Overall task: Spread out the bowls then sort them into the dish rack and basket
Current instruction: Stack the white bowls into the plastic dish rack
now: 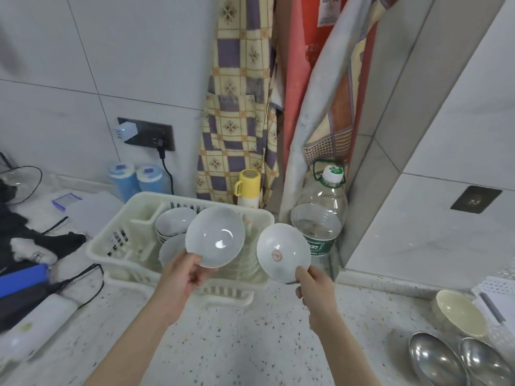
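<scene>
Head view looked down over both forearms, stretched out above the speckled bench (250, 344). Left hand (185, 277) was up, fingers curled under and thumb over the near rim of a white bowl (215, 236), which it held tilted with the hollow toward the camera, above the dish rack (117, 240). Right hand (315, 288) pinched the lower edge of a second white bowl (282, 252), thumb on the inside; that one was tilted too, and a small red mark sat at its centre, too blurred to read. The two bowls hung side by side, apart from each other.

Down at the right edge, two steel bowls (459, 360) lay touching on the bench, a cream bowl (459, 313) just behind them, a white perforated basket (498, 291) beside that.

Further back, the cream plastic dish rack already carried stacked white bowls (174, 221) in its left half. Right of the rack stood a large clear water bottle (320, 215), white cap, green label, lettering not legible. Behind the rack was a yellow mug (248, 182) upside down on a pale bottle, and two blue-capped canisters (136, 176) near a dark wall socket (146, 133) with a white charger and a black plug. A chequered cloth (237, 93) hung on the wall, and next to it a red cloth (303, 65) with print I could not make out.
</scene>
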`<state>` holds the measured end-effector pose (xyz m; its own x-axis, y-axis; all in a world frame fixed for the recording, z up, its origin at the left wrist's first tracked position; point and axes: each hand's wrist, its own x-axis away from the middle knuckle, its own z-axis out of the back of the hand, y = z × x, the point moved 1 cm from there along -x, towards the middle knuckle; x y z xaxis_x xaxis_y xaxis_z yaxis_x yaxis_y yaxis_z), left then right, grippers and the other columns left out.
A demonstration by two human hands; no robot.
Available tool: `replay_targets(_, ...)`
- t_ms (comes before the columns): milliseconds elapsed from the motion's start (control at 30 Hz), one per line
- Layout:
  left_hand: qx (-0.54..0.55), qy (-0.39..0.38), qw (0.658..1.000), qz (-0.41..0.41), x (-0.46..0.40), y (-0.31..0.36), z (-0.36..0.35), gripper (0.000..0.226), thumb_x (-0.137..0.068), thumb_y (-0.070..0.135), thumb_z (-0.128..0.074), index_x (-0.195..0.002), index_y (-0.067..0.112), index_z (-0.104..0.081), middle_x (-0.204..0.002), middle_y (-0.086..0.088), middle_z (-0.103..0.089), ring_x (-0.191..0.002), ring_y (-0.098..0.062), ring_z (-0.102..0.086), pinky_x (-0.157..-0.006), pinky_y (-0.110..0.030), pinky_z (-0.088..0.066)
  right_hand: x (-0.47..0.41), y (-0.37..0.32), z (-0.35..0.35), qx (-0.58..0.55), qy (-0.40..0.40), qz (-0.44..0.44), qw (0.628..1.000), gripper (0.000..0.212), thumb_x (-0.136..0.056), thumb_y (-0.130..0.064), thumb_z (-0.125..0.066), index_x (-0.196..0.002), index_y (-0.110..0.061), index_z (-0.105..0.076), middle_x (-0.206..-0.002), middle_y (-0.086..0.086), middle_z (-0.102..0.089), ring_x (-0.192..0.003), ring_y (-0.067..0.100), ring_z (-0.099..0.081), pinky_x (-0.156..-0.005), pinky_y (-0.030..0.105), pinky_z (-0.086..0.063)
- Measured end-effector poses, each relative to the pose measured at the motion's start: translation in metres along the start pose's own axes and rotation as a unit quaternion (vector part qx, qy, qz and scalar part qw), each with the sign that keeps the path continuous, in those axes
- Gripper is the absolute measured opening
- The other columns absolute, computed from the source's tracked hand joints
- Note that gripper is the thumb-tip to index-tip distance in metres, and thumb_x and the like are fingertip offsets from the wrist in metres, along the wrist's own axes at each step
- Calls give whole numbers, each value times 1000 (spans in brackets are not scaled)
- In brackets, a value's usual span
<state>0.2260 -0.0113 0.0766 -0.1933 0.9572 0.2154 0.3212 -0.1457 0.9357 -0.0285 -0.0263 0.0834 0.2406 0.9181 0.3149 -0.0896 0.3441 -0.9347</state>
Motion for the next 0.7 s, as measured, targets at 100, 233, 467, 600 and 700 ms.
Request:
replay_targets(100, 5, 35, 999, -6, -16, 11, 29, 18, -84, 16, -59, -100, 10, -64, -74, -18, -64, -65, -19, -46, -62, -28, -39, -1, -12, -26, 45, 1, 27, 999, 19, -84, -16, -57, -103, -18, -62, -80, 2, -72, -61, 9, -61, -56, 25, -42)
replay_targets(233, 1, 71, 997, -5, -33, 18, 63, 19, -91, 8, -50, -105, 7, -63, -74, -15, -74, -51, -10, -46, -58, -29, -36, -6, -20, -55, 158, 23, 44, 986, 23, -84, -27, -59, -106, -18, -60, -65, -2, -73, -71, 11, -65, -57, 28, -43)
replay_targets(467, -55, 90, 994, 11, -62, 23, 112, 21, -87, 14, -53, -104, 6, -64, -80, -15, -76, -51, -12, -40, -55, -28, -34, -19, -27, -88, 362, 51, 31, 930, 27, -77, -27, -54, -64, -10, -69, -48, -8, -66, -49, 11, -54, -50, 22, -42)
replay_targets(600, -73, 81, 994, 24, -75, 24, 125, 22, -84, 15, -56, -100, 4, -65, -77, -14, -76, -52, -10, -40, -58, -27, -39, -27, -24, -105, 407, 48, 3, 912, 29, -78, -29, -53, -73, -9, -73, -55, -4, -70, -51, 12, -54, -52, 22, -43)
replay_targets(700, -69, 70, 995, 32, -83, 26, 126, 19, -85, 14, -58, -102, 9, -65, -75, -15, -76, -55, -11, -43, -56, -25, -41, -32, -22, -115, 441, 51, -11, 896, 28, -79, -31, -52, -79, -9, -69, -60, -3, -70, -53, 13, -53, -54, 23, -43)
